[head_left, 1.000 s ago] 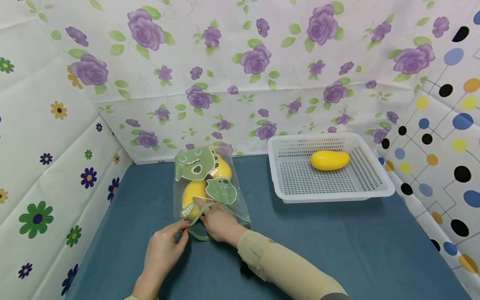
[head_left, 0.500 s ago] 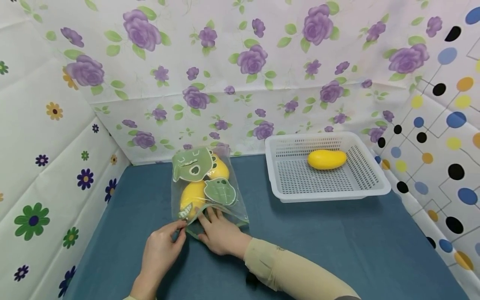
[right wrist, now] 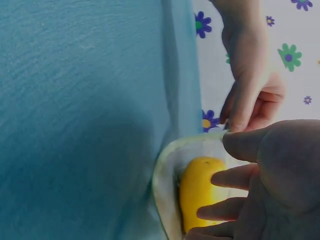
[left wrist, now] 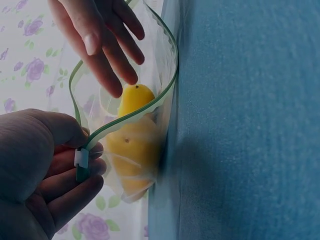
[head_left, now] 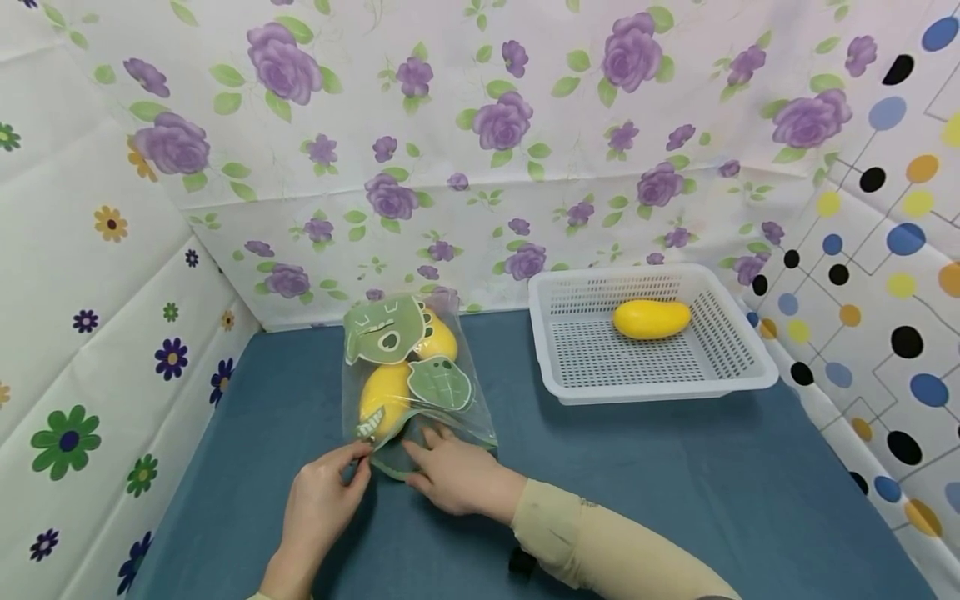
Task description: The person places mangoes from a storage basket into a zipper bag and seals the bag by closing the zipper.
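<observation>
A clear zip bag (head_left: 480, 417) with green animal prints lies on the blue cloth. Two yellow mangoes (head_left: 384, 392) show inside it. My left hand (head_left: 324, 500) pinches the bag's green-edged mouth at its left corner, beside a small white slider (left wrist: 81, 158) seen in the left wrist view. The mouth gapes in a loop. My right hand (head_left: 461, 473) is at the opening, its fingers extended and spread and nothing gripped. In the right wrist view its fingers (right wrist: 227, 209) overlap a mango (right wrist: 197, 187) in the bag.
A white perforated plastic basket (head_left: 555, 367) stands at the back right with one yellow mango (head_left: 651, 319) in it. Flowered cloth (head_left: 450, 150) rises behind the blue-covered table (head_left: 637, 483). Patterned cloths also flank both sides.
My right hand has drawn back out of the bag's mouth, toward the lower right. My left hand keeps its pinch on the bag's edge. The mangoes stay in place.
</observation>
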The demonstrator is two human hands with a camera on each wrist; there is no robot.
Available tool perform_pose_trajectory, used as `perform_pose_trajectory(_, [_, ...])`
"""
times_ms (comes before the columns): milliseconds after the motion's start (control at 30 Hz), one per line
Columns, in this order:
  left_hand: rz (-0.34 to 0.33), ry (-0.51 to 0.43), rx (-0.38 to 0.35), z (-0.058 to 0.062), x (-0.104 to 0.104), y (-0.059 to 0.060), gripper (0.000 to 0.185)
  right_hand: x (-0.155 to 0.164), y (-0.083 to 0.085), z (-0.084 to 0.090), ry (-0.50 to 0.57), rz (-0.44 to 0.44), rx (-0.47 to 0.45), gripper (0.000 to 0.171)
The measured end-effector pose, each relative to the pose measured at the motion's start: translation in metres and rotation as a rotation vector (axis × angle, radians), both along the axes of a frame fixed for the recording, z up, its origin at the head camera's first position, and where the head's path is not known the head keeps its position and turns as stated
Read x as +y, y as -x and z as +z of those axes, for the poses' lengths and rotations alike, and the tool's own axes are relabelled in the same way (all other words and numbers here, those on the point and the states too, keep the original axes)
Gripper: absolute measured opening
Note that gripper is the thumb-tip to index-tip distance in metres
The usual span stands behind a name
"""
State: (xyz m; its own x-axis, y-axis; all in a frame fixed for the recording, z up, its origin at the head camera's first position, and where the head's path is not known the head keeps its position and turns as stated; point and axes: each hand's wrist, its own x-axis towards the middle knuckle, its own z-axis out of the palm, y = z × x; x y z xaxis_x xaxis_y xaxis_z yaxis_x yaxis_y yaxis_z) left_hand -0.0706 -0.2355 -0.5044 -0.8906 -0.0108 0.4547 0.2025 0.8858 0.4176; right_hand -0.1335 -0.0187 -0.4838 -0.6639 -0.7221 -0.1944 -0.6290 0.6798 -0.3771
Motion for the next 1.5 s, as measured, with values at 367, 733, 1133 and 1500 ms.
perform_pose_trajectory(367, [0.021,-0.022,-0.019,-0.001,0.0,0.0,0.018,0.026,0.007,0.017,0.189,0.031,0.043,0.042])
perform_pose_trajectory(733, [0.042,-0.046,-0.058,-0.002,-0.002,-0.001,0.019,0.064,0.018,0.028,0.476,-0.057,0.057,0.027])
perform_pose_trajectory(1133, [0.035,-0.046,-0.064,-0.004,-0.005,-0.002,0.019,0.12,0.044,0.04,0.587,-0.214,0.158,0.023])
perform_pose_trajectory(1500, [0.043,-0.042,-0.06,-0.009,-0.005,-0.001,0.019,0.179,0.062,0.041,0.671,-0.393,0.279,0.023])
